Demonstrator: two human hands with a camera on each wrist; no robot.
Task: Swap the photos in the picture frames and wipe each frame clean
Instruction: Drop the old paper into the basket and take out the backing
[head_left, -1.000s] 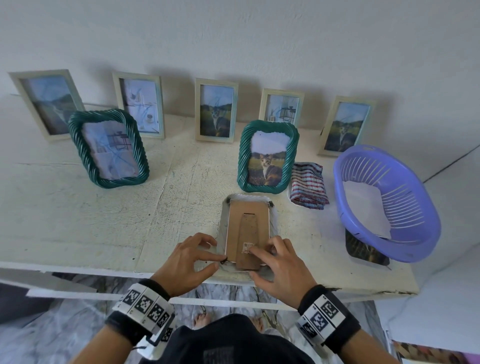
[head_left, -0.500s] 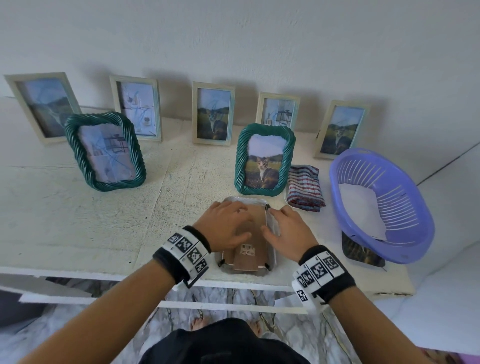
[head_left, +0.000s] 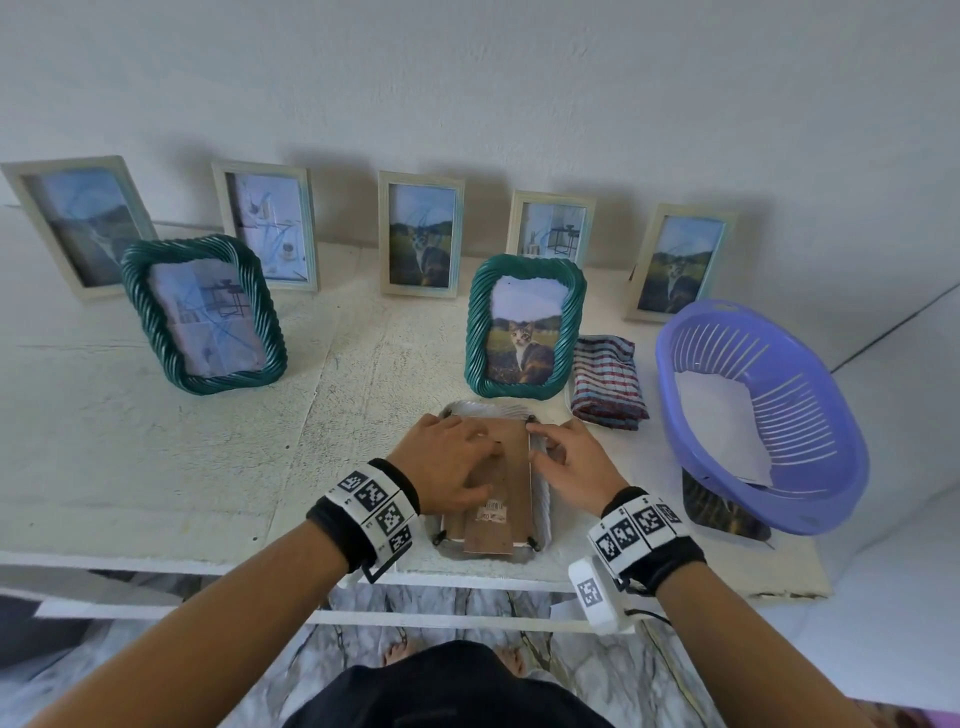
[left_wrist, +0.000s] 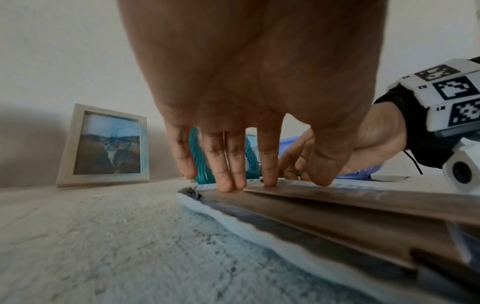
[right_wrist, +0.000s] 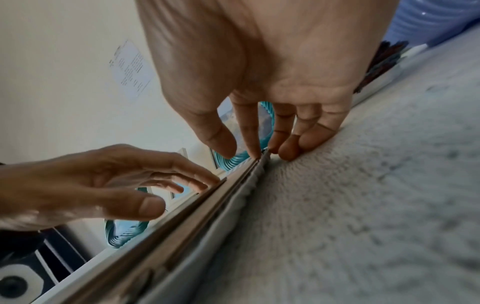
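My table (head_left: 156, 457) is white and rough. A purple basket (head_left: 810, 499) sits on its right side with white paper (head_left: 722, 421) in it. Behind is a white wall (head_left: 467, 78). The floor (head_left: 322, 670) looks like marble.

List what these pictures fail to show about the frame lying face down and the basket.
- Face-down frame: its front and any photo inside face the table in every view.
- Barcode sticker, head view: print too small to read.
- Dark picture, head view: mostly covered by the purple basket.
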